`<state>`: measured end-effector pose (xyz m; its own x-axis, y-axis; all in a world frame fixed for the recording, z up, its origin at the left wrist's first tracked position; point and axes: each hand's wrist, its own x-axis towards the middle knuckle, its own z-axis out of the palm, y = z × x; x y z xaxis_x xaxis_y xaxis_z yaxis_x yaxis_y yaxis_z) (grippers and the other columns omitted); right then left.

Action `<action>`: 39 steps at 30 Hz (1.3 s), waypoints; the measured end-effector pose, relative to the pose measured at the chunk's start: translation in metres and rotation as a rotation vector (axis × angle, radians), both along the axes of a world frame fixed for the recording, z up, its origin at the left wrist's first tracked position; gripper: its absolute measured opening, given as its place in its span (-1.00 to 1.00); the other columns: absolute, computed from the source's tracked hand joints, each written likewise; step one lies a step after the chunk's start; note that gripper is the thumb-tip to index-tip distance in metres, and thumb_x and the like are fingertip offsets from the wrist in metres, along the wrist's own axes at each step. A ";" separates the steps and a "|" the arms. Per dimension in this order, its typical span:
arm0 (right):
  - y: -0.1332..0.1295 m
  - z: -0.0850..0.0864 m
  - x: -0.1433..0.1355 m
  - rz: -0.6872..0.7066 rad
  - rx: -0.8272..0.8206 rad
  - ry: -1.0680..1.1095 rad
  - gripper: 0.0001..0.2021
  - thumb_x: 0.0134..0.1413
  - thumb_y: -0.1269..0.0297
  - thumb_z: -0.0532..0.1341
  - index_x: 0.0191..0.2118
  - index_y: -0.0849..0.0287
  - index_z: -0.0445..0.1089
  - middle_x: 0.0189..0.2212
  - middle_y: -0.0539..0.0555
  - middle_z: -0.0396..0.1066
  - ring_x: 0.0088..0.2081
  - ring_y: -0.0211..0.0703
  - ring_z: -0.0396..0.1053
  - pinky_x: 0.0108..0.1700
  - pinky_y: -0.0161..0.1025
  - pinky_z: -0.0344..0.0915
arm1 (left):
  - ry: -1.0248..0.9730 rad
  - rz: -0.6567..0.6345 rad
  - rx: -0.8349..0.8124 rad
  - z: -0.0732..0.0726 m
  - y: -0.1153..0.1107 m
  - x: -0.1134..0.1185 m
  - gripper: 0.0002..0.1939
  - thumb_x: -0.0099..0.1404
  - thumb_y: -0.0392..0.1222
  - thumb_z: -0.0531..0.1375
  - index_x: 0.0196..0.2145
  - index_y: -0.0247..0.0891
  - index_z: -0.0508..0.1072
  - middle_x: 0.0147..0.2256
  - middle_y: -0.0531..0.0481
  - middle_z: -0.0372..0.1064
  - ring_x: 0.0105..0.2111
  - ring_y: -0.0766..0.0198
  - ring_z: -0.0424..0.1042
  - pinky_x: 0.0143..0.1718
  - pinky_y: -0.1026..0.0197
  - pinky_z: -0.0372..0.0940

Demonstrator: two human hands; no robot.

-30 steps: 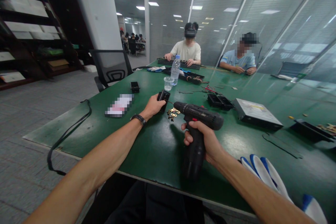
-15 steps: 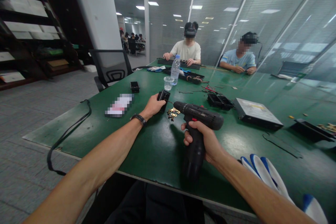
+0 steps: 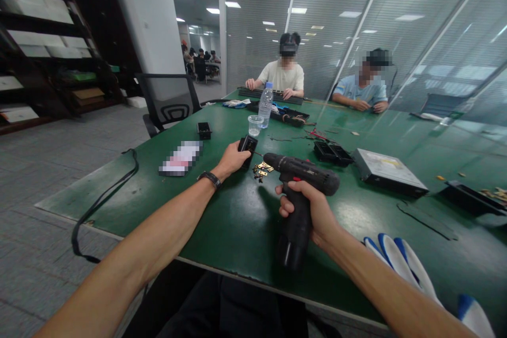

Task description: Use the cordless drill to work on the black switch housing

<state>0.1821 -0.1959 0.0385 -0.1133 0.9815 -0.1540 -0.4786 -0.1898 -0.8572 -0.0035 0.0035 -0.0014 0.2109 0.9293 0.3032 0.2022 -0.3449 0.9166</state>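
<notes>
My left hand [image 3: 234, 160] grips a small black plastic box [image 3: 249, 145] on the green table, thumb on its near face. In my right hand [image 3: 307, 203] is a black cordless drill [image 3: 299, 179], its handle wrapped by my fingers, the index finger by the red switch. The drill's thin bit points left at the box; whether its tip touches is too small to tell. Small brass plates [image 3: 263, 169] and dark screws [image 3: 258, 178] lie in a loose pile below the bit, between my hands.
A clear cup [image 3: 255, 125] and water bottle [image 3: 265, 105] stand behind the box. A phone [image 3: 180, 159] lies left. To the right are black trays [image 3: 332, 153], a metal drive [image 3: 390, 171] and blue-white gloves [image 3: 400, 259]. Two people sit across the table.
The view shifts very slightly. The drill and my right hand sit a touch further right; my left hand keeps its hold on the box.
</notes>
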 end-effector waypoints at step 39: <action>-0.001 0.006 -0.002 -0.049 -0.015 0.007 -0.81 0.08 0.25 0.23 -0.44 0.26 0.48 -0.64 0.02 0.31 -0.62 -0.27 0.19 -0.52 -0.29 0.23 | -0.001 0.002 0.039 -0.002 0.001 -0.001 -0.72 0.04 -0.19 0.18 -0.27 -0.36 0.47 -0.38 0.00 0.41 -0.40 0.25 0.35 -0.42 0.28 0.22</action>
